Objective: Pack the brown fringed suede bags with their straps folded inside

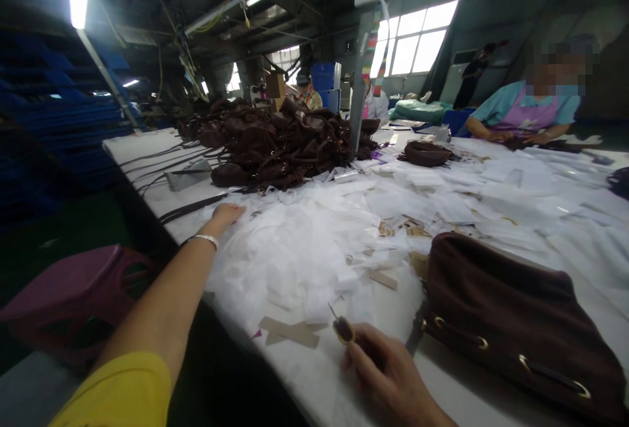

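My left hand (228, 213) reaches out to the table's left edge, beside the white thin sheets (295, 237) and the ends of dark straps (191, 205). Its fingers look curled together, and what they may hold is hidden. Near the front edge, my right hand (386, 365) pinches a small dark piece with a gold-coloured ring and a thin pointed tip (343, 329); I cannot make out its kind. To the right of that hand lies a dark brown bag (501, 302) with gold eyelets and a strap threaded through them.
A heap of brown bags (280, 142) covers the table's far left, by a metal post (361, 80). Another brown bag (425, 153) lies beyond the sheets. Cardboard strips (289, 332) lie near the front. A purple stool (73, 283) stands left. A co-worker (531, 109) works across the table.
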Motion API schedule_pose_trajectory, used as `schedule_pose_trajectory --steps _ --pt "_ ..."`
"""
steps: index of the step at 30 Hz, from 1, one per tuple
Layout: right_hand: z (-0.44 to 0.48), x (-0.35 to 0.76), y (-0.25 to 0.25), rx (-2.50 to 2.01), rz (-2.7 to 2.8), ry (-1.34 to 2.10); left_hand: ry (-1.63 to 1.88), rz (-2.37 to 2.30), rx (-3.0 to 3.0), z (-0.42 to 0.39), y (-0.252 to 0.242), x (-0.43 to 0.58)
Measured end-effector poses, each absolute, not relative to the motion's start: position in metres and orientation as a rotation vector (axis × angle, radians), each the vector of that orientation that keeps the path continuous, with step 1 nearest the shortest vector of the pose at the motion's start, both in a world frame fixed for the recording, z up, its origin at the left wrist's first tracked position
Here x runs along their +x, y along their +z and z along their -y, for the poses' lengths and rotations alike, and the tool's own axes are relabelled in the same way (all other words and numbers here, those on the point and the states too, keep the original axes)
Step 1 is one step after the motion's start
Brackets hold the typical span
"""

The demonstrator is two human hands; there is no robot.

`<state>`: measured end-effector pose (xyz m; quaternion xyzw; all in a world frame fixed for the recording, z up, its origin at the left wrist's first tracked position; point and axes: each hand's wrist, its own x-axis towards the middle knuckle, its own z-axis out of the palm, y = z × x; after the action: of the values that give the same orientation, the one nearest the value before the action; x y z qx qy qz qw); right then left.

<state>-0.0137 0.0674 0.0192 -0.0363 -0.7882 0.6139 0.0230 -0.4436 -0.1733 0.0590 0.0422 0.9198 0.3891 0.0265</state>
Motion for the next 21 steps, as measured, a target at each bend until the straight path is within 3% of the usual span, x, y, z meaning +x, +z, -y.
schedule_pose_trajectory --steps 10,21 --pt "-0.066 -0.01 0.025 -0.103 2.334 1.929 1.918 -2.303 -0.113 0.197 0.119 -0.405" --pt "-0.067 -0.011 0.02 -0.064 2.37 1.914 2.064 -2.299 -0.163 0.161 0.129 -0.413"
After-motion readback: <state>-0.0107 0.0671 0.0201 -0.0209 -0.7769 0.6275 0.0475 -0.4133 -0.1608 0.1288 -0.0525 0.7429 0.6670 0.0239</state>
